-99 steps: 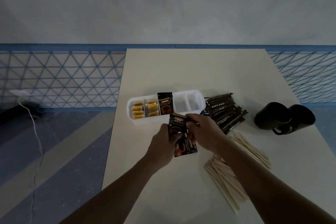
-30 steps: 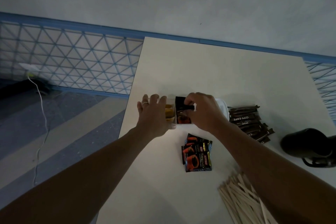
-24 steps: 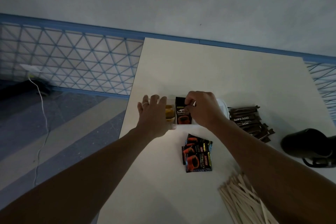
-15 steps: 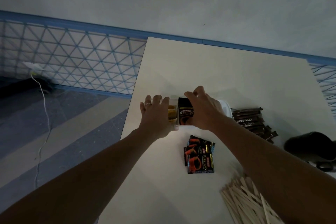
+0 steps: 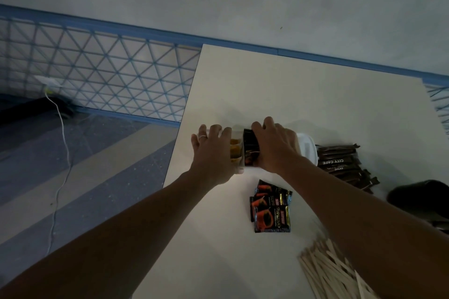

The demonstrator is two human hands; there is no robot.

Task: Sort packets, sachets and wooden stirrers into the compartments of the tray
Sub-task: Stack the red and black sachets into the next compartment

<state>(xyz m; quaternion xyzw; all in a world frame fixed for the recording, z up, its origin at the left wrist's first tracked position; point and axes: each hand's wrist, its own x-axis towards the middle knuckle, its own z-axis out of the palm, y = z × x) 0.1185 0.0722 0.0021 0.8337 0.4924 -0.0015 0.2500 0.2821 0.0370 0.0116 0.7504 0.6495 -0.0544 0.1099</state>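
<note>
One coffee packet upright in tray, compartment just right of yellow sachets. Right grip curled over coffee packet, fingers on top edge. Left grip flat, fingers straight, resting on tray's left end. Three loose packets overlapped on worktop near tray. Sugar sticks piled right of tray. Wooden stirrers at near right.

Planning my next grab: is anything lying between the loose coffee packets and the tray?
Nothing lies on the table between the coffee packets and the tray. Only the right hand covers the tray's middle.
</note>
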